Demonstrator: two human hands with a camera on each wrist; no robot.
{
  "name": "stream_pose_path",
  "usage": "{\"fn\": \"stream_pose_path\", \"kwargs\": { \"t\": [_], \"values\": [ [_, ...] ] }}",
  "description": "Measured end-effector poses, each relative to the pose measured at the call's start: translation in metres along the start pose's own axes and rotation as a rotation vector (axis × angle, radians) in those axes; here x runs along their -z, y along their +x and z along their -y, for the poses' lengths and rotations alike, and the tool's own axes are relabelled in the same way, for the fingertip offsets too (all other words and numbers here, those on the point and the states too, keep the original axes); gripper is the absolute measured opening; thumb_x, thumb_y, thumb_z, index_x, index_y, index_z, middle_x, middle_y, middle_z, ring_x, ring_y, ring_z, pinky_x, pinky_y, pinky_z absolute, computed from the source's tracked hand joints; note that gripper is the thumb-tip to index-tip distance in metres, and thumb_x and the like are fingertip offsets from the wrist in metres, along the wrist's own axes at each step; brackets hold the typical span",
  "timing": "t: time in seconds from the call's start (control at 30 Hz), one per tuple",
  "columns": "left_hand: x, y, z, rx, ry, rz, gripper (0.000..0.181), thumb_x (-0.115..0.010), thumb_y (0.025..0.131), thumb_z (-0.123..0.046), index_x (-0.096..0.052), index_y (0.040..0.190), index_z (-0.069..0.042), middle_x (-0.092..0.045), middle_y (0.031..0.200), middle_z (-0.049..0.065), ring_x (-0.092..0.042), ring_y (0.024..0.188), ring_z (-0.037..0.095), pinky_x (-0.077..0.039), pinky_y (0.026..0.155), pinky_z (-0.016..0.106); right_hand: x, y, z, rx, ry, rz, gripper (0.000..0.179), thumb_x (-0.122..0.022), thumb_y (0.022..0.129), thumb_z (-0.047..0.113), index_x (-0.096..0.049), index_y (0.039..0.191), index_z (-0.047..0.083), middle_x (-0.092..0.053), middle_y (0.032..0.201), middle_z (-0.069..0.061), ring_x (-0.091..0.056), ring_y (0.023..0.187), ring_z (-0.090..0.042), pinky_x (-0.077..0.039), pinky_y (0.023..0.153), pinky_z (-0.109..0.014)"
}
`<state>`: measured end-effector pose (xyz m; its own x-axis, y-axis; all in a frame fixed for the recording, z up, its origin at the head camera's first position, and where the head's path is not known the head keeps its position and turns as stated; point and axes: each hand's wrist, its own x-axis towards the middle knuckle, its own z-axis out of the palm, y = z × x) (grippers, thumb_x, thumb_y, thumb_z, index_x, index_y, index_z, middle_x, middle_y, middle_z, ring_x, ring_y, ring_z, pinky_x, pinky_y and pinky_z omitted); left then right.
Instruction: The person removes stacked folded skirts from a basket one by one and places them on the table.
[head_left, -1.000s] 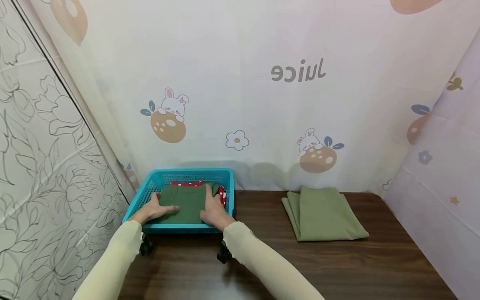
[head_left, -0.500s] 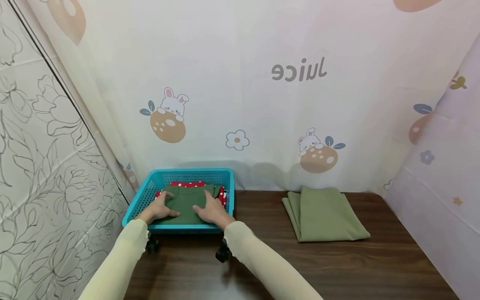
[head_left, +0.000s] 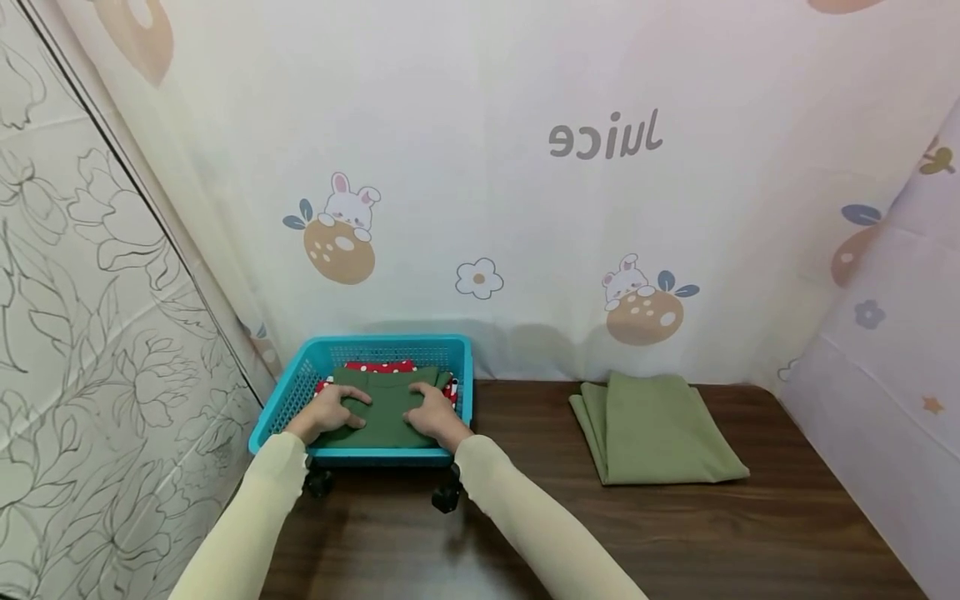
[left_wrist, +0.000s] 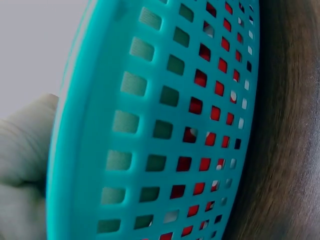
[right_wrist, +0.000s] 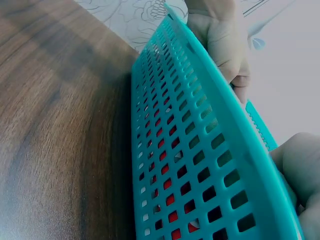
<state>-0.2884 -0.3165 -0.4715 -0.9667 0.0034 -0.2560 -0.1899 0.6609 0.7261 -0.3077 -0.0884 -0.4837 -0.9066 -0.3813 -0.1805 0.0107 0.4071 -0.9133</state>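
A folded dark green cloth (head_left: 387,421) lies on top inside a turquoise plastic basket (head_left: 467,392), with red, white-dotted cloth (head_left: 380,367) showing behind and beside it. My left hand (head_left: 335,411) rests on the cloth's left part, fingers and thumb spread. On its right part rests my right hand (head_left: 437,415), thumb pointing inward and fingers forward. The left wrist view shows part of the left hand (left_wrist: 22,165) beyond the basket's rim. In the right wrist view both hands reach over the rim, and red cloth shows through the basket's holes.
A folded light olive-green cloth (head_left: 667,433) lies to the right on the dark wooden table (head_left: 540,467). Behind the table hangs a printed curtain (head_left: 480,225), and a flower-patterned sheet (head_left: 97,333) borders the left side. Black wrist devices (head_left: 446,493) sit under the forearms.
My left hand has moved inward from the cloth's left edge onto its top. The right hand has drawn from the cloth's right side onto it. The basket and olive cloth stay in place.
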Motion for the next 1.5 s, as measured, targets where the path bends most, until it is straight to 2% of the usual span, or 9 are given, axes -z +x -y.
{"fn": "stream_pose_path", "kwargs": {
  "t": [0.17, 0.4, 0.73, 0.93, 1.1, 1.2, 1.33, 1.4, 1.5],
  "values": [
    [-0.003, 0.001, -0.001, -0.016, 0.050, -0.012, 0.041, -0.070, 0.092, 0.003, -0.068, 0.132, -0.002, -0.043, 0.152, 0.033, -0.052, 0.120, 0.040, -0.056, 0.087, 0.045, 0.000, 0.000, -0.002, -0.003, -0.039, 0.036, 0.055, -0.057, 0.097, 0.000, -0.051, 0.151, 0.008, -0.048, 0.154, -0.018, -0.053, 0.102, -0.029, -0.042, 0.070, -0.036],
    [-0.005, 0.007, -0.006, -0.052, 0.170, -0.067, 0.044, -0.067, 0.089, 0.006, -0.068, 0.132, 0.001, -0.049, 0.147, 0.035, -0.055, 0.118, 0.042, -0.054, 0.082, 0.045, 0.002, 0.003, -0.002, 0.006, -0.043, 0.051, 0.059, -0.048, 0.097, -0.008, -0.046, 0.154, 0.004, -0.043, 0.160, -0.018, -0.052, 0.111, -0.031, -0.039, 0.065, -0.036],
    [-0.008, 0.004, -0.004, -0.034, 0.145, -0.166, 0.045, -0.074, 0.090, -0.005, -0.067, 0.134, 0.001, -0.046, 0.151, 0.035, -0.047, 0.135, 0.052, -0.053, 0.096, 0.056, -0.002, 0.000, 0.000, 0.031, -0.054, -0.028, 0.057, -0.067, 0.101, 0.020, -0.049, 0.153, 0.005, -0.045, 0.159, -0.016, -0.045, 0.145, -0.036, -0.050, 0.107, -0.052],
    [-0.004, 0.002, -0.007, -0.038, 0.109, -0.198, 0.044, -0.073, 0.094, -0.008, -0.066, 0.136, 0.000, -0.040, 0.156, 0.033, -0.035, 0.144, 0.054, -0.049, 0.102, 0.060, 0.001, -0.002, 0.002, 0.099, -0.033, -0.062, 0.051, -0.061, 0.103, 0.011, -0.049, 0.153, 0.007, -0.045, 0.160, -0.016, -0.042, 0.147, -0.037, -0.051, 0.105, -0.052],
    [0.000, -0.001, -0.014, -0.081, 0.123, -0.252, 0.043, -0.072, 0.095, -0.009, -0.066, 0.137, -0.003, -0.046, 0.154, 0.030, -0.045, 0.137, 0.052, -0.054, 0.084, 0.048, 0.009, -0.002, 0.008, 0.134, -0.029, -0.098, 0.044, -0.054, 0.107, 0.016, -0.053, 0.151, 0.010, -0.048, 0.158, -0.015, -0.063, 0.088, -0.035, -0.051, 0.070, -0.040],
    [0.003, -0.004, -0.021, -0.114, 0.147, -0.279, 0.043, -0.072, 0.096, -0.011, -0.067, 0.137, -0.006, -0.048, 0.153, 0.028, -0.052, 0.130, 0.049, -0.047, 0.073, 0.040, 0.016, -0.005, 0.014, 0.132, -0.031, -0.110, 0.044, -0.056, 0.107, 0.017, -0.054, 0.150, 0.011, -0.048, 0.158, -0.016, -0.062, 0.087, -0.035, -0.050, 0.068, -0.038],
    [0.005, -0.008, -0.032, -0.166, 0.166, -0.309, 0.043, -0.073, 0.096, -0.014, -0.067, 0.138, -0.007, -0.053, 0.149, 0.028, -0.055, 0.127, 0.048, -0.046, 0.073, 0.038, 0.029, -0.010, 0.022, 0.136, -0.062, -0.117, 0.047, -0.062, 0.104, 0.019, -0.055, 0.150, 0.013, -0.049, 0.157, -0.015, -0.060, 0.125, -0.035, -0.056, 0.082, -0.039],
    [0.004, -0.011, -0.038, -0.187, 0.166, -0.323, 0.043, -0.073, 0.096, -0.015, -0.067, 0.138, -0.008, -0.055, 0.147, 0.028, -0.056, 0.126, 0.048, -0.049, 0.075, 0.039, 0.038, -0.012, 0.024, 0.144, -0.059, -0.100, 0.048, -0.062, 0.104, 0.018, -0.053, 0.151, 0.014, -0.048, 0.158, -0.016, -0.068, 0.095, -0.032, -0.055, 0.074, -0.037],
    [0.003, -0.017, -0.050, -0.211, 0.156, -0.329, 0.044, -0.073, 0.097, -0.017, -0.066, 0.140, -0.008, -0.056, 0.146, 0.029, -0.059, 0.121, 0.047, -0.051, 0.073, 0.038, 0.053, -0.016, 0.025, 0.154, -0.071, -0.088, 0.049, -0.062, 0.104, 0.016, -0.053, 0.152, 0.016, -0.050, 0.156, -0.018, -0.049, 0.051, -0.023, -0.046, 0.058, -0.033]
  ]
}}
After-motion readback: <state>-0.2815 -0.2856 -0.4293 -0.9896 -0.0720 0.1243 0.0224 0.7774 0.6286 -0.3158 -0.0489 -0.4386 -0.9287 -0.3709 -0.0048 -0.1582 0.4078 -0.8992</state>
